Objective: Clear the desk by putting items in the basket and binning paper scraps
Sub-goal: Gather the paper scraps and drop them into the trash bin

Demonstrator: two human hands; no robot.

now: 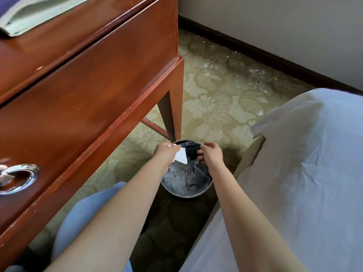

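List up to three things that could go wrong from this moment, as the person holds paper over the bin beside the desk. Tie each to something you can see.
1. The white paper scrap in the left hand sits near the bin's left rim, so it could flutter onto the carpet.
2. The bin already holds crumpled paper; more may spill over.
3. The right hand seems to pinch something dark, possibly the liner; tugging it might tip the bin.

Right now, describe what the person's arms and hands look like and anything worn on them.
Both forearms are bare as far as the frame shows: no sleeves, watch, bracelets or gloves. The left hand and right hand show no rings that I can make out. Light blue trousers cover the knee below.
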